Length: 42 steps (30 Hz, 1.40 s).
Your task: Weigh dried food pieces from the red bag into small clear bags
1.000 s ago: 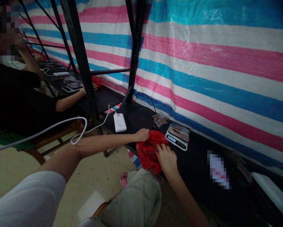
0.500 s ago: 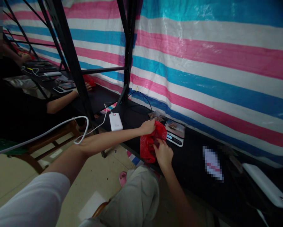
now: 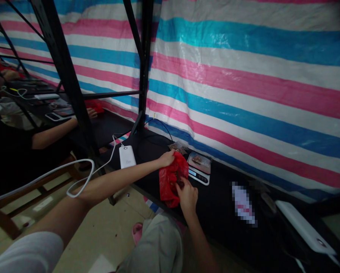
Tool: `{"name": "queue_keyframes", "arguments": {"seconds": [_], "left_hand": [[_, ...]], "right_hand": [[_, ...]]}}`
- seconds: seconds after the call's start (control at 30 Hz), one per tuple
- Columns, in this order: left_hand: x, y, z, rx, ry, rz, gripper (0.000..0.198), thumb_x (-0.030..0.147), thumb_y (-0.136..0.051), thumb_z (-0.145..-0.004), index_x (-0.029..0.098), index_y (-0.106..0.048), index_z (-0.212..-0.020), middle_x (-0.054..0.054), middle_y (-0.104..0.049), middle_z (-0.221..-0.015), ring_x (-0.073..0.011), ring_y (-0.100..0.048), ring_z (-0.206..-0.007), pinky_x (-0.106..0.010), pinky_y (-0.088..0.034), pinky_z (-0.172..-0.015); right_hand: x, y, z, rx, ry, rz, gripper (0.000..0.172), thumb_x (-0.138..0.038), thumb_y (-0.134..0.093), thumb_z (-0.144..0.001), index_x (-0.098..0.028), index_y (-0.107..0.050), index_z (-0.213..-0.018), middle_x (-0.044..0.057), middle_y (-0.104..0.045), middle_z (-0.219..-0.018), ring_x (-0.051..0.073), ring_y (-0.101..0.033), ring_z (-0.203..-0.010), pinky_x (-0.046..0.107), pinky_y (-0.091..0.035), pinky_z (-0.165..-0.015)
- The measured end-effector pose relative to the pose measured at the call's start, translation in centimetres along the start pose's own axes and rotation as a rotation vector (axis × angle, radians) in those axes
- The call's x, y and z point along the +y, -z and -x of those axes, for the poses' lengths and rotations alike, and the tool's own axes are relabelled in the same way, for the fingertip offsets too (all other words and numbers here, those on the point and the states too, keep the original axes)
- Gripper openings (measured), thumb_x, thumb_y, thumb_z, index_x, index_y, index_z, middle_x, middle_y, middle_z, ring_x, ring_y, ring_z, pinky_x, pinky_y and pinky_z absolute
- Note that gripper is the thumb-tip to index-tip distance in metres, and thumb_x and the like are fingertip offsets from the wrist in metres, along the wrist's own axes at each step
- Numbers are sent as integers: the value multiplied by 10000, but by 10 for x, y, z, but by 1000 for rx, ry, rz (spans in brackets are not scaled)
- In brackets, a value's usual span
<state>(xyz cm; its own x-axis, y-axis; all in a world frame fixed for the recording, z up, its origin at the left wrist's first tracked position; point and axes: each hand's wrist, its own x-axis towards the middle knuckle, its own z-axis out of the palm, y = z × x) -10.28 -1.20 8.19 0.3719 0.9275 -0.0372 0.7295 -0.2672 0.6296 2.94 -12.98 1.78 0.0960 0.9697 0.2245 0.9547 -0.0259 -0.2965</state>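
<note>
My left hand (image 3: 166,158) is closed on the upper rim of a red plastic bag (image 3: 169,189), which hangs over the near edge of the black table. At the bag's mouth is my right hand (image 3: 188,195), its fingers pinched together over dark contents. What exactly those fingertips hold is hidden. Just right of the bag stands a digital scale (image 3: 198,176) with a lit display. A small clear packet (image 3: 198,159) of brownish pieces lies on its pan. Behind the red bag rests another clear packet (image 3: 177,147) with similar brown contents.
A white power bank (image 3: 127,157) with a cable (image 3: 84,167) looping over my left forearm sits at left. Another white device (image 3: 303,225) lies far right. A black metal post (image 3: 64,76) separates me from a co-worker's arm (image 3: 54,132). Striped sheeting (image 3: 243,79) hangs behind.
The whole view has shifted, so the table things appear lower and farther left. My left hand keeps its grip on the red bag, and my right hand stays at its mouth.
</note>
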Motion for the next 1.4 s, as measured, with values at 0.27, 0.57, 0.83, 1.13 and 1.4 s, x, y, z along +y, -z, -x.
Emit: {"name": "queue_keyframes", "arguments": {"seconds": [0.27, 0.57, 0.83, 1.13, 1.4], "left_hand": [[-15, 11, 5, -57, 30, 93, 306, 109, -338, -781, 128, -537, -1013, -76, -648, -975, -185, -598, -873, -282, -456, -787], [-2, -15, -6, -63, -51, 407, 322, 41, -315, -760, 109, -534, -986, -75, -651, -956, -150, -605, -836, -253, -477, -756], [-14, -2, -7, -70, -23, 188, 327, 66, -349, -752, 132, -559, -993, -50, -649, -983, -153, -600, -883, -227, -464, -757], [-57, 14, -19, -111, 82, -158, 236, 220, -412, -798, 132, -583, -936, -104, -629, -981, -229, -596, -924, -297, -444, -797], [-50, 23, 10, 8, 5, -344, 573, 249, -579, -680, 181, -368, -1208, -140, -356, -1278, -296, -374, -1190, -474, -334, -941]], "right_hand": [[3, 3, -2, 1, 30, -8, 330, -392, -458, -830, -223, -561, -1094, 59, -627, -1062, 170, -596, -907, 284, -348, -747], [3, 2, -3, 7, 22, -29, 312, -351, -468, -825, -222, -553, -1096, 53, -631, -1066, 181, -589, -934, 300, -330, -756], [7, 1, -3, 20, 14, -71, 319, -362, -477, -817, -215, -565, -1086, 62, -626, -1077, 172, -579, -960, 288, -337, -774], [26, 11, -8, 81, 10, -369, 333, -407, -489, -794, -228, -586, -1057, 34, -663, -979, 162, -615, -768, 306, -381, -794], [79, 29, -8, 176, -69, -453, 386, -441, -497, -771, -203, -585, -1061, 54, -650, -1020, 178, -614, -773, 312, -410, -806]]}}
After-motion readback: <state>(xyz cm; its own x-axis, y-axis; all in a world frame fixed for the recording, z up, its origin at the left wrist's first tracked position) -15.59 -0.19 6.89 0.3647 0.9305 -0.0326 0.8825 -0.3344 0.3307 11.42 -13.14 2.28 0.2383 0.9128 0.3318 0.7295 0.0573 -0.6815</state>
